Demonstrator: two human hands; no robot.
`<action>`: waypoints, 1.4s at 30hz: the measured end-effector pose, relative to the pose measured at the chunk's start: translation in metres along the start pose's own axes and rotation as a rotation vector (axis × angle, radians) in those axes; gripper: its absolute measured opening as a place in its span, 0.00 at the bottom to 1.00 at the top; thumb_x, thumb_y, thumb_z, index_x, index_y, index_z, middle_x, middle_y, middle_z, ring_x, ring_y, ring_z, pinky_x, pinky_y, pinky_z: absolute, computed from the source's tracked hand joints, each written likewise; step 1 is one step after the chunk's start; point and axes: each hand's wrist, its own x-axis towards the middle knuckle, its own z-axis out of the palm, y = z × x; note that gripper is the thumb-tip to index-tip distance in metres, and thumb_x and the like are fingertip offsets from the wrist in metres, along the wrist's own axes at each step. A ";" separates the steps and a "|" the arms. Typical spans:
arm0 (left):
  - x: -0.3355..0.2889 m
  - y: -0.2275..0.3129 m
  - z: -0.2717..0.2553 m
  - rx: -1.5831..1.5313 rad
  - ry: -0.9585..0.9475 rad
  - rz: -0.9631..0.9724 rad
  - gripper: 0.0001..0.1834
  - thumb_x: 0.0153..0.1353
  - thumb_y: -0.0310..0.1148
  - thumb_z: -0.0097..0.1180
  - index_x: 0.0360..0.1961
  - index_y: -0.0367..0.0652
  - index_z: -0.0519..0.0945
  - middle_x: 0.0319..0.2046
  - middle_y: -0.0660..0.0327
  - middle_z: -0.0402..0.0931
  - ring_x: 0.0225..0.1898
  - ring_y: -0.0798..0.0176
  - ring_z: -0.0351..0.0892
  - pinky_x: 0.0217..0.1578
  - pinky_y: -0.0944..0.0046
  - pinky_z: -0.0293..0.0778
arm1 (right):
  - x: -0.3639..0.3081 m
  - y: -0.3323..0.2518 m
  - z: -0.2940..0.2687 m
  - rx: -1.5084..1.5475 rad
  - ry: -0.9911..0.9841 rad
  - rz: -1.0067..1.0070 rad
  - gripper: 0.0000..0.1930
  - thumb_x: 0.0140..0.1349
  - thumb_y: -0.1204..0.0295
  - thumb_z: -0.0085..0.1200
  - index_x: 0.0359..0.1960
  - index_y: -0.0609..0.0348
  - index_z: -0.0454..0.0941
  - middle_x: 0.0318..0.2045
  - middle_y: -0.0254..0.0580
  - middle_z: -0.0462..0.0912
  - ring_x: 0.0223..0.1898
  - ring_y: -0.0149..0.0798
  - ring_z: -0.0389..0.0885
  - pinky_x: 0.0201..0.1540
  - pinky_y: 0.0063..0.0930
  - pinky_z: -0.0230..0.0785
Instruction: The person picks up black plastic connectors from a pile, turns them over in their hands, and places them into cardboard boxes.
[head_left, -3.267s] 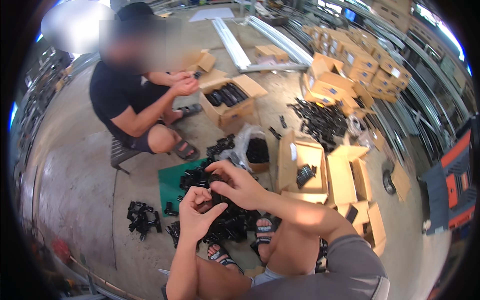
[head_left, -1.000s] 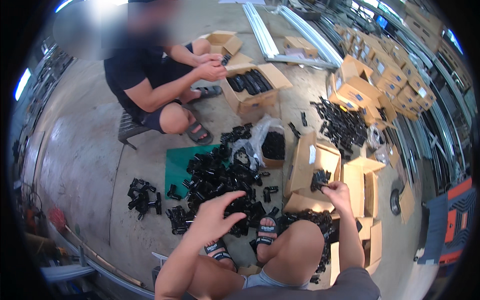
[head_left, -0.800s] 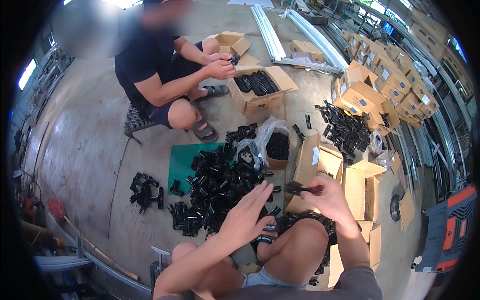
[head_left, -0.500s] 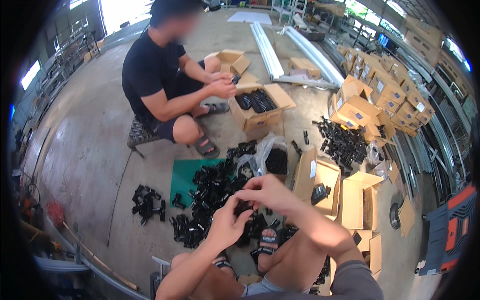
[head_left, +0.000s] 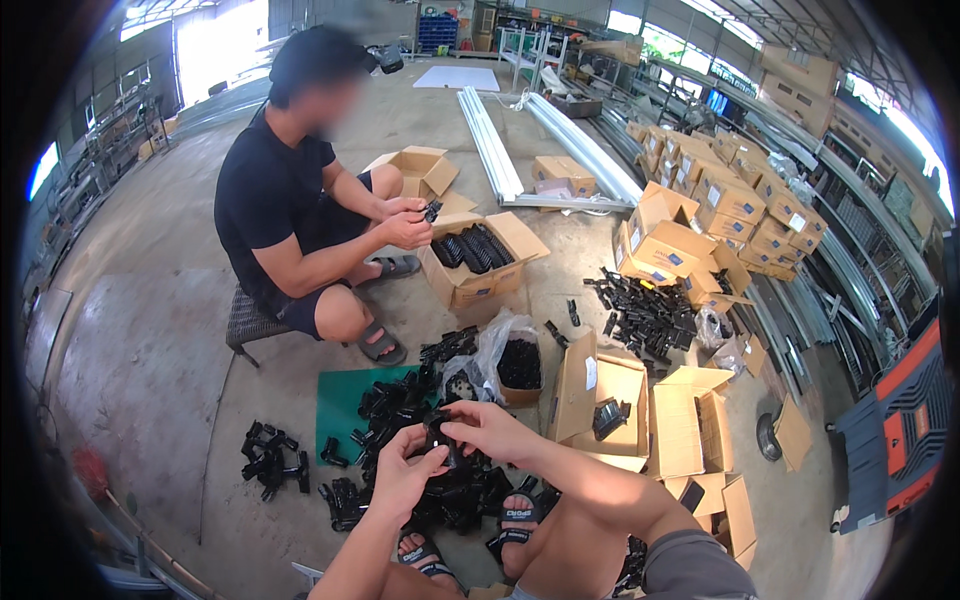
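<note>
My left hand (head_left: pixel 405 468) and my right hand (head_left: pixel 492 432) meet in front of me around one black part (head_left: pixel 436 432), shiny and apparently plastic. The left fingers and thumb grip it from the left, while the right fingers pinch its upper end. Its exact shape is partly covered by my fingers. Just below and behind my hands lies a large heap of similar black parts (head_left: pixel 455 505), spilling over a green mat (head_left: pixel 335 400). A smaller pile of these parts (head_left: pixel 268 458) sits on the floor to the left.
A co-worker (head_left: pixel 285 190) on a low stool holds a small black piece above a carton (head_left: pixel 490 285) of neatly packed black parts. Open cartons (head_left: pixel 690 425) stand at my right. Farther back are another black pile (head_left: pixel 645 315), stacked boxes (head_left: pixel 735 195) and metal profiles (head_left: pixel 585 150).
The view has shifted, with the scene sitting lower and farther left. My right hand has come down from above the left, and the black part between them now shows more plainly.
</note>
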 end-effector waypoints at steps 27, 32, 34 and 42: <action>-0.004 -0.006 0.009 0.040 -0.074 -0.016 0.31 0.65 0.23 0.63 0.68 0.31 0.68 0.56 0.50 0.79 0.56 0.63 0.79 0.58 0.64 0.75 | -0.026 -0.014 -0.001 -0.228 0.027 -0.106 0.36 0.71 0.64 0.57 0.75 0.65 0.55 0.41 0.41 0.83 0.40 0.29 0.81 0.46 0.25 0.75; 0.007 -0.017 0.000 0.024 -0.121 0.091 0.34 0.65 0.25 0.64 0.70 0.30 0.66 0.58 0.48 0.77 0.57 0.63 0.78 0.59 0.65 0.74 | -0.033 -0.027 -0.001 -0.436 0.037 -0.113 0.32 0.70 0.65 0.56 0.73 0.57 0.62 0.43 0.42 0.84 0.42 0.32 0.81 0.50 0.29 0.74; 0.004 -0.011 0.002 0.016 -0.154 0.086 0.34 0.65 0.24 0.63 0.70 0.31 0.65 0.59 0.48 0.77 0.57 0.65 0.77 0.59 0.65 0.74 | -0.034 -0.020 0.000 -0.500 0.081 -0.266 0.28 0.71 0.68 0.56 0.71 0.59 0.66 0.43 0.40 0.83 0.42 0.29 0.77 0.48 0.25 0.72; -0.006 0.008 0.003 0.048 -0.228 0.054 0.35 0.64 0.20 0.63 0.72 0.38 0.65 0.55 0.53 0.80 0.52 0.69 0.79 0.53 0.68 0.76 | -0.039 -0.027 0.003 -0.379 0.079 -0.243 0.27 0.68 0.66 0.58 0.67 0.61 0.68 0.53 0.54 0.82 0.47 0.47 0.84 0.53 0.36 0.74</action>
